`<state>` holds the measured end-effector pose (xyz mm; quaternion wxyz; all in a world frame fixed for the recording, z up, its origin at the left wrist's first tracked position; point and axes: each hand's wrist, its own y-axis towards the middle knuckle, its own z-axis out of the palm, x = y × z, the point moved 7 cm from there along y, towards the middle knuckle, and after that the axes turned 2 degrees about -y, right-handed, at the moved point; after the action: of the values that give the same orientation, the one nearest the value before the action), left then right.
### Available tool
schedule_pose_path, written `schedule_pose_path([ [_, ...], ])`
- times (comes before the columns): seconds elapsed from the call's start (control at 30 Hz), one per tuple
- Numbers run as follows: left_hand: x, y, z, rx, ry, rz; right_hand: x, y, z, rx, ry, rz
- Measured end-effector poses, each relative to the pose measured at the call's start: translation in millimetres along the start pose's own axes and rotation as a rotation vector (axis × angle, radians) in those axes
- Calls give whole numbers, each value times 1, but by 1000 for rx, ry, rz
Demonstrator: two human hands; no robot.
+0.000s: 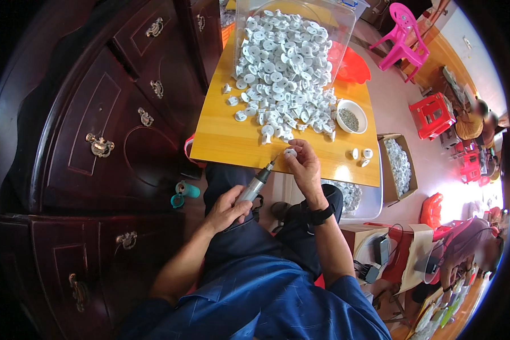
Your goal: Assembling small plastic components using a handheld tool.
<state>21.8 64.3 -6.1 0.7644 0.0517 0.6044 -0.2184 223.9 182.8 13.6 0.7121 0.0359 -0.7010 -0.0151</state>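
Right now the left hand [228,211] is clamped round a slim grey pen-shaped rotary tool [256,185] while the right hand [306,164] pinches a small white plastic cap [290,152], seemingly light, stiff and best held by its rim, just off the yellow wooden table's [226,141] near edge.

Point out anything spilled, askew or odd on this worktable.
The white plastic parts have spilled out of the tipped clear container into a loose heap across the yellow table. Three finished pieces lie apart near the edge. The left hand holds a driver tool; the right hand holds one part.
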Motion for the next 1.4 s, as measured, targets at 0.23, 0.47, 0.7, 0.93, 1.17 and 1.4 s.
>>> schedule_pose_path([
  [0.23, 1, 0, 2, -13, -9, -13, -9, 0, -1, 20, -80, 101],
  [0.47, 1, 1, 0, -19, 1, -12, -5, -1, -1, 36, -218, 131],
  [0.7, 1, 2, 2, -17, 11, -11, -9, -1, 0, 19, -239, 81],
  [0.93, 1, 1, 1, -22, 19, -15, 8, -4, 6, 39, -386, -9],
  [1.17, 2, 1, 1, -23, 38, -26, 9, -5, 5, -7, -389, -61],
  [1.4, 1, 0, 2, -31, 38, -16, 17, -6, 8, 4, -434, -128],
])
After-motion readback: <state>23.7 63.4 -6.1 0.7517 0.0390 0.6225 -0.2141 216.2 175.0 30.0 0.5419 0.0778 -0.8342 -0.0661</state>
